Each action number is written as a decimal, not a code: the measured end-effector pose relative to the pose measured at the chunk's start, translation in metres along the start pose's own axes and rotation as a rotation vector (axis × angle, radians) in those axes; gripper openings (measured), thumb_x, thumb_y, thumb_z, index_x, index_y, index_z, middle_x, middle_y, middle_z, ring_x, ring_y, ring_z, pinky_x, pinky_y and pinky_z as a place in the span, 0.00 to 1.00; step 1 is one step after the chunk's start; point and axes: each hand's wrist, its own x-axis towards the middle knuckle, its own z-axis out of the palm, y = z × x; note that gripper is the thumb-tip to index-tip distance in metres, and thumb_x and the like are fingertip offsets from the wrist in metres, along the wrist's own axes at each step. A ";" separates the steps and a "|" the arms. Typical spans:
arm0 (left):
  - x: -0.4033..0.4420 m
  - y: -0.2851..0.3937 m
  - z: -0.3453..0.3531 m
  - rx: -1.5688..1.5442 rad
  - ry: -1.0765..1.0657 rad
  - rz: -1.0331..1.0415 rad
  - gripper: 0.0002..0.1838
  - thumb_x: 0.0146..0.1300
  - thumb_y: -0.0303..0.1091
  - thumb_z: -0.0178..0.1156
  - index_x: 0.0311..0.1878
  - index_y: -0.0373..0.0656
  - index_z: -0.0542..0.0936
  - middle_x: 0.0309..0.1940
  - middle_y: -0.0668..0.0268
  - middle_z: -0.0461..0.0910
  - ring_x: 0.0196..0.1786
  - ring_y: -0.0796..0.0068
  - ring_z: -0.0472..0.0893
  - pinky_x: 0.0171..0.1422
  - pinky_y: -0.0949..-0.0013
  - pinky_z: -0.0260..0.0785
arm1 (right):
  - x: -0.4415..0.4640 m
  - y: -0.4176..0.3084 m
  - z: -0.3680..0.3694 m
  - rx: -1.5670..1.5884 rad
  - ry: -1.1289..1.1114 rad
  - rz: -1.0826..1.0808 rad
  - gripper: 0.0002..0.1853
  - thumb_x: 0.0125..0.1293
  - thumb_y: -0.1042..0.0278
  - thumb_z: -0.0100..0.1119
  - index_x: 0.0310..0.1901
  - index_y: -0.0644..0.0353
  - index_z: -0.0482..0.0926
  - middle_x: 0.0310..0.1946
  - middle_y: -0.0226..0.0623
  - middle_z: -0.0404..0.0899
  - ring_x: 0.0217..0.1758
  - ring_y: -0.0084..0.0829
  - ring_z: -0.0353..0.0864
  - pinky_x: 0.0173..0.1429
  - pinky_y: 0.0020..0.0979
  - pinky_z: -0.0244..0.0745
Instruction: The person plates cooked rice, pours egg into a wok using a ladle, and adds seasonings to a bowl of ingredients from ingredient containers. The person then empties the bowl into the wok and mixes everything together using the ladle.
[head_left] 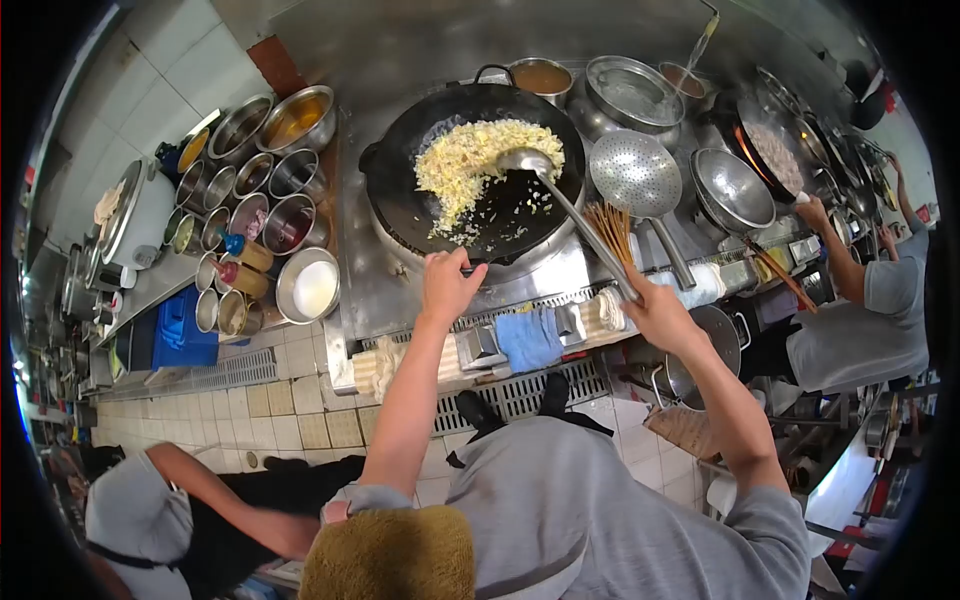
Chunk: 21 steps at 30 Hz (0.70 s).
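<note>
A large black wok (395, 165) sits on the stove in front of me, with a heap of yellow-and-white fried rice (465, 165) spread over its far side and loose grains nearer me. My left hand (452, 285) is closed at the wok's near rim, where its grip covers whatever handle is there. My right hand (655, 312) is wrapped round the long handle of a metal ladle (527, 160). The ladle's bowl rests in or just over the right part of the rice. A bamboo wok brush (610, 225) lies beside the ladle handle.
A perforated strainer (635, 172) lies right of the wok, near a pot of water (635, 92). Ingredient bowls (290, 222) and squeeze bottles stand at left. A blue cloth (527, 338) hangs on the stove's front edge. Co-workers stand at right (865, 320) and lower left (140, 510).
</note>
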 end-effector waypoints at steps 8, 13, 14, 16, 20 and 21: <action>-0.046 0.118 -0.066 -0.094 0.069 0.144 0.18 0.54 0.41 0.70 0.20 0.46 0.72 0.12 0.62 0.73 0.16 0.56 0.76 0.22 0.57 0.66 | -0.048 -0.107 -0.178 0.458 -0.718 0.570 0.34 0.66 0.68 0.62 0.73 0.58 0.64 0.29 0.34 0.79 0.18 0.18 0.74 0.24 0.26 0.73; -0.032 0.090 -0.005 -0.090 0.079 0.052 0.17 0.56 0.41 0.70 0.23 0.45 0.72 0.14 0.61 0.76 0.19 0.52 0.77 0.26 0.53 0.69 | -0.008 -0.089 -0.133 0.352 -0.677 0.539 0.32 0.69 0.66 0.60 0.73 0.57 0.64 0.27 0.40 0.83 0.20 0.26 0.79 0.27 0.30 0.75; -0.040 0.085 0.008 -0.047 0.084 0.062 0.17 0.56 0.41 0.70 0.23 0.44 0.72 0.15 0.60 0.76 0.19 0.51 0.77 0.26 0.53 0.69 | -0.005 -0.068 -0.099 0.269 -0.527 0.295 0.32 0.68 0.67 0.59 0.73 0.57 0.64 0.28 0.44 0.83 0.23 0.36 0.81 0.31 0.36 0.77; -0.070 0.083 0.018 0.011 0.032 0.053 0.18 0.57 0.41 0.69 0.22 0.45 0.71 0.15 0.60 0.77 0.18 0.50 0.75 0.28 0.50 0.69 | 0.006 -0.059 -0.071 0.060 -0.333 0.097 0.32 0.66 0.69 0.59 0.71 0.58 0.64 0.30 0.53 0.83 0.30 0.51 0.82 0.39 0.45 0.77; -0.131 0.093 0.009 -0.103 0.104 0.173 0.18 0.52 0.39 0.72 0.19 0.47 0.70 0.13 0.62 0.74 0.16 0.56 0.73 0.23 0.57 0.65 | -0.002 -0.090 -0.093 0.092 -0.341 0.165 0.33 0.63 0.72 0.60 0.70 0.60 0.65 0.30 0.58 0.81 0.34 0.55 0.82 0.42 0.47 0.76; -0.129 0.098 0.001 -0.041 0.051 0.123 0.20 0.53 0.38 0.72 0.17 0.47 0.69 0.14 0.62 0.75 0.16 0.55 0.74 0.26 0.56 0.66 | -0.010 -0.097 -0.104 0.158 -0.372 0.164 0.33 0.63 0.73 0.61 0.70 0.59 0.65 0.29 0.58 0.81 0.33 0.53 0.83 0.42 0.45 0.76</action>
